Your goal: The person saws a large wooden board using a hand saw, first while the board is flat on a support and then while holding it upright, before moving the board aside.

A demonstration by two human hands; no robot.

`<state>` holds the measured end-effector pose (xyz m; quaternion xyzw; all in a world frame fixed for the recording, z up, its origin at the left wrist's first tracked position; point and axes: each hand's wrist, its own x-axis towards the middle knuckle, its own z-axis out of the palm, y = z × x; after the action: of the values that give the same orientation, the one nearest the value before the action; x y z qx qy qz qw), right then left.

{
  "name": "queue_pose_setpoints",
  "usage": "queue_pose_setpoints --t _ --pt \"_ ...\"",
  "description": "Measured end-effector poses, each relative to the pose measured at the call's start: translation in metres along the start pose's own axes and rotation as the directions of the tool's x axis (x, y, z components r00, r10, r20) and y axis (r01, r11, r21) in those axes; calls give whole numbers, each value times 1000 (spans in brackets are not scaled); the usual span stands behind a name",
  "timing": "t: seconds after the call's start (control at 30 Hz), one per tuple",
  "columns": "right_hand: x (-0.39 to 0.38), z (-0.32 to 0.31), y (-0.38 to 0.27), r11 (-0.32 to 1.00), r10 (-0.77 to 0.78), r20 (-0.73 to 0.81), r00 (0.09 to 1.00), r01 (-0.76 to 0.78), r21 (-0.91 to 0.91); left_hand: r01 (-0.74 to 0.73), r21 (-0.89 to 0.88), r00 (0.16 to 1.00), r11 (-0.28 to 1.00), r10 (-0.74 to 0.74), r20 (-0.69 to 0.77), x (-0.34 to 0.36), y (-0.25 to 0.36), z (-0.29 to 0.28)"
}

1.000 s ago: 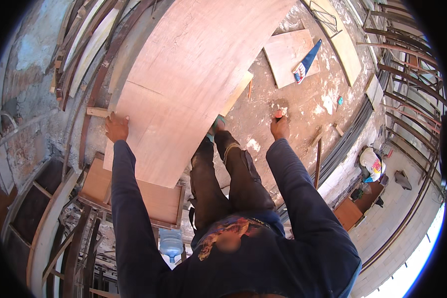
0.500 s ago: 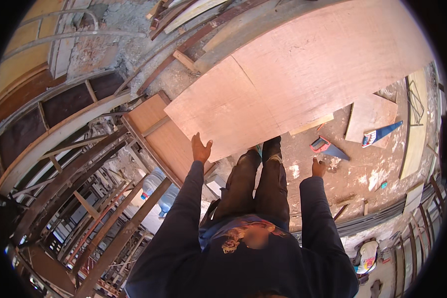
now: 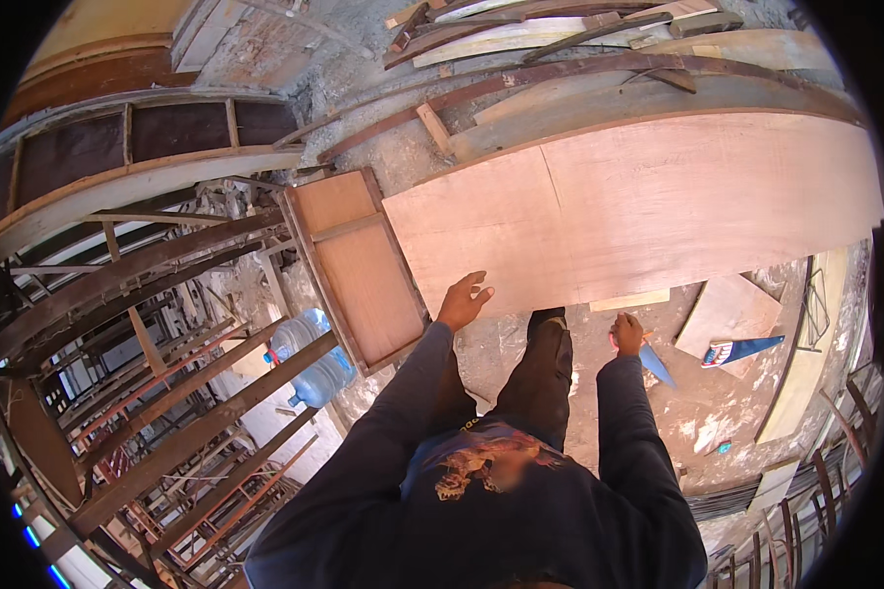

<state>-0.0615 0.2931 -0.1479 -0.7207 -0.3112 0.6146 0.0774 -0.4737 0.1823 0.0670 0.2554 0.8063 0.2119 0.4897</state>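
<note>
Large plywood sheet [image 3: 638, 211], one, reddish-brown, smooth and matt, long and rectangular with a faint seam across it, laid flat as the landmark. Left hand [image 3: 462, 301] at the sheet's near edge, fingers spread and loose, gripping nothing, whether touching the sheet or just over it cannot be told. Right hand [image 3: 626, 334] just below the sheet's near edge, clenched around the handle of a handsaw [image 3: 650, 359], its grey-blue blade tapering to a point away from the sheet. Second saw [image 3: 738, 349], blue blade with a red-and-white handle, lying further right below the sheet on a smaller plywood offcut [image 3: 728, 304], roughly four-sided, same reddish tone. Two saws in all. One pale wood strip [image 3: 630, 299], thin and straight, tucked at the sheet's lower edge. Left of the sheet, one framed wooden panel [image 3: 359, 265], orange-brown with a cross rail. Lower left of that, one clear blue water bottle [image 3: 310, 363], rounded and ribbed. Beneath the sheet, dusty concrete floor [image 3: 717, 412], rough and blotched white. Above the sheet, stacked rough timber battens [image 3: 520, 39], too many to count.
</note>
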Motion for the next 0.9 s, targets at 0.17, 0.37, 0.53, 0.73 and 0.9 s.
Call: queue_pose_setpoints --t 0.17,0.37,0.53,0.73,0.9 --pt "4 7 -53 979 -63 -149 987 90 185 -105 34 983 994 108 -146 40 -8 -52" --pt "-34 142 -4 928 5 -449 893 163 335 -76 -21 874 997 56 -483 130 -74 -143" --pt "-72 254 68 911 154 -430 889 41 410 6 -688 987 726 -113 -110 231 -176 -212" --pt "-89 349 77 641 319 -259 912 -5 768 244 -816 950 524 -299 91 267 -204 -213" --pt "-108 357 49 273 170 -134 976 84 958 174 -859 984 482 -121 131 251 -209 -204"
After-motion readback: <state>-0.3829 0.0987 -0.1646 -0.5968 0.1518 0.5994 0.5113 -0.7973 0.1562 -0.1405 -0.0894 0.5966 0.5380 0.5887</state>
